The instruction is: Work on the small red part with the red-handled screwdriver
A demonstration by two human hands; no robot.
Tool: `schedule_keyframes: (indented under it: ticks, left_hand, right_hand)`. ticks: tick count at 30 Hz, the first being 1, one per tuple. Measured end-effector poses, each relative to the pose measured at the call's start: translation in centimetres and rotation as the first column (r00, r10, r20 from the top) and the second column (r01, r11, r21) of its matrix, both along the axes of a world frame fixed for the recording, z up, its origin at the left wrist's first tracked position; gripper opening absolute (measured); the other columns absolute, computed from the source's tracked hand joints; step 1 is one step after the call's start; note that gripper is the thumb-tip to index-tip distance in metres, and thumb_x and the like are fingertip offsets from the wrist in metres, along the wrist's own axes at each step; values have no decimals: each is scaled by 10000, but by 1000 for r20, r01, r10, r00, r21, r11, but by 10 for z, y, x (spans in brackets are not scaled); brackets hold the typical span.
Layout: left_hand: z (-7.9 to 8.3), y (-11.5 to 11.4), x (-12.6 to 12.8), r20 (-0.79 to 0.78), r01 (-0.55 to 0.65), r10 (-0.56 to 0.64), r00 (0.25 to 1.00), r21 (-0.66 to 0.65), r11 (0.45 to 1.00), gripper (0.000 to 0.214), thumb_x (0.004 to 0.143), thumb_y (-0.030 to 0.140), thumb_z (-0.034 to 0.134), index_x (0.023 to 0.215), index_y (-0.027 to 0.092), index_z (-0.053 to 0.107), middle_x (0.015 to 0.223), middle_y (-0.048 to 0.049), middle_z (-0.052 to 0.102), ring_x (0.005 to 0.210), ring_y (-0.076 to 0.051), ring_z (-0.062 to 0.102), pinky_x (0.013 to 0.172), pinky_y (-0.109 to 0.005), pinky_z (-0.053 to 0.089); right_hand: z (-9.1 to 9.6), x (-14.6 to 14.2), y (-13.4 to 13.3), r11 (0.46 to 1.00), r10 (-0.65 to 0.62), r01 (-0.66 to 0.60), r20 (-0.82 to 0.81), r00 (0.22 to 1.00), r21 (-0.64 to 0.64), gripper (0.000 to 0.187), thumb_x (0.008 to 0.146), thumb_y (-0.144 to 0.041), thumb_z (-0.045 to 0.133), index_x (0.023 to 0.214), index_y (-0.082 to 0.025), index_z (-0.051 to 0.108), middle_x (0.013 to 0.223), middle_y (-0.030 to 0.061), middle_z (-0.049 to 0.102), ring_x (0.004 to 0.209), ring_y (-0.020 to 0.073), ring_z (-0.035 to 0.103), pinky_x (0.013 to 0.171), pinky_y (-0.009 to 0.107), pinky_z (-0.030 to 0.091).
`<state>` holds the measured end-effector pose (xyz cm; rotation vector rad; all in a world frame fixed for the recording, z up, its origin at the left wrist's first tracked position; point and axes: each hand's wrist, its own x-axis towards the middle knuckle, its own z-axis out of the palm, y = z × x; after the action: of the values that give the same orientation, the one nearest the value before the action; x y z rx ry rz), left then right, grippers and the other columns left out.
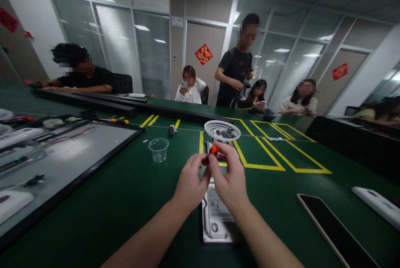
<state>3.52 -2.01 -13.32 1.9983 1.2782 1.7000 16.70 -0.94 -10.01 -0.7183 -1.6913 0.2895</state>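
An orange-and-black handle [213,150] is pinched between my two hands above the green table; its lower part is hidden by my fingers, so I cannot tell the kind of tool. My left hand [193,178] grips it from the left with fingertips and thumb. On the other side, my right hand [229,172] closes thumb and fingers around it. Beneath my wrists lies a silver hard drive [215,218], partly covered by my right forearm. Another metal piece, mostly hidden, lies behind my fingers, next to a white basket [222,130] holding small dark parts.
A clear plastic cup [158,150] stands left of my hands. Further left is a large panel [103,143] with cables and parts. A dark-screened phone [331,226] and a white device [379,207] lie right. Several people sit or stand beyond the table [175,222].
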Motion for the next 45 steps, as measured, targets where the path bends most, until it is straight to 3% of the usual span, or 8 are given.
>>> schedule_keyframes:
  ticks: [4, 11, 16, 19, 25, 31, 37, 45]
  left_hand:
    - [1, -1, 1, 5, 24, -24, 1000, 10, 1000, 251, 980, 133, 566, 1213, 217, 604, 1141, -87, 675, 1047, -226, 649, 894, -364, 526]
    - [1, -1, 0, 22, -34, 34, 999, -6, 999, 151, 922, 125, 635, 1042, 215, 614, 994, -38, 646, 924, -204, 616, 824, -332, 498]
    - [2, -1, 1, 5, 25, -25, 1000, 4, 1000, 177, 1001, 160, 552, 1148, 216, 632, 1087, -74, 673, 1010, -218, 642, 871, -346, 513]
    - [2, -2, 2, 15, -2, 1, 1000, 27, 1000, 245, 961, 142, 604, 1195, 215, 614, 1107, -72, 676, 1004, -212, 653, 850, -334, 519]
    - [3, -1, 1, 21, -60, 59, 998, 43, 997, 134, 944, 145, 637, 1058, 214, 625, 986, -34, 671, 910, -193, 645, 805, -314, 515]
    - [3, -2, 1, 10, -22, 22, 1000, 36, 999, 241, 973, 136, 585, 1198, 214, 625, 1109, -71, 699, 1008, -210, 665, 862, -339, 528]
    - [2, -2, 1, 12, -86, 85, 996, 44, 995, 202, 897, 108, 680, 1065, 214, 642, 997, -26, 698, 908, -188, 649, 791, -302, 508]
    - [1, -1, 1, 18, -61, 60, 998, 62, 996, 259, 889, 104, 686, 1119, 214, 640, 1037, -39, 698, 952, -201, 651, 809, -311, 507]
  right_hand:
    - [-2, 0, 0, 999, 27, -28, -19, 999, -37, 342, 1039, -228, 565, 1375, -274, 608, 1325, 109, 687, 1165, 258, 699, 999, 485, 603]
    - [-1, 0, 2, 1000, -24, 24, -5, 1000, 16, 308, 1008, -234, 637, 1312, -278, 624, 1221, 86, 690, 1090, 238, 690, 948, 452, 610]
    - [-3, -1, 3, 1000, 10, -11, -37, 999, -14, 326, 1027, -236, 590, 1350, -268, 611, 1306, 112, 685, 1147, 255, 699, 983, 475, 613]
    - [-4, -1, 3, 1000, 1, -1, -41, 999, -15, 319, 1013, -238, 611, 1330, -268, 619, 1266, 108, 701, 1098, 253, 714, 959, 471, 621]
    - [-3, 0, 2, 999, -38, 38, -31, 999, 13, 298, 1006, -238, 629, 1302, -272, 622, 1241, 95, 684, 1081, 240, 687, 930, 443, 614]
    - [-3, -1, 3, 999, 1, -3, -39, 999, -39, 298, 1037, -249, 575, 1332, -270, 610, 1282, 108, 688, 1136, 255, 696, 976, 467, 603]
    - [-1, -1, 2, 1000, -4, 4, 9, 1000, 0, 293, 1030, -243, 597, 1319, -283, 623, 1243, 92, 689, 1092, 246, 687, 930, 445, 605]
    - [-3, -1, 3, 999, 18, -19, -24, 1000, -33, 306, 1036, -252, 581, 1340, -260, 612, 1248, 106, 699, 1103, 247, 713, 963, 453, 611]
